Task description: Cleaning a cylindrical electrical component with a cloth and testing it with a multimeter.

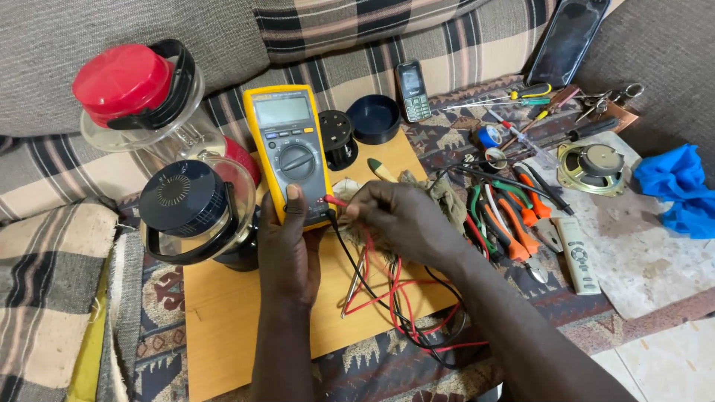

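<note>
My left hand point(287, 246) holds a yellow digital multimeter point(289, 149) upright from below, thumb on its lower face. My right hand point(402, 219) pinches the red test lead plug point(335, 200) at the meter's bottom right socket. Red and black test leads point(402, 305) coil over the wooden board point(223, 313) beneath my right forearm. A rag point(447, 195) lies under my right hand.
Two blender jars, one with a red lid point(123, 78) and one with a black lid point(182, 201), stand at left. A black cap point(374, 117), a small phone point(412, 91), pliers and screwdrivers point(514, 216), a speaker point(593, 165), a remote point(577, 253) and blue cloth point(674, 186) lie right.
</note>
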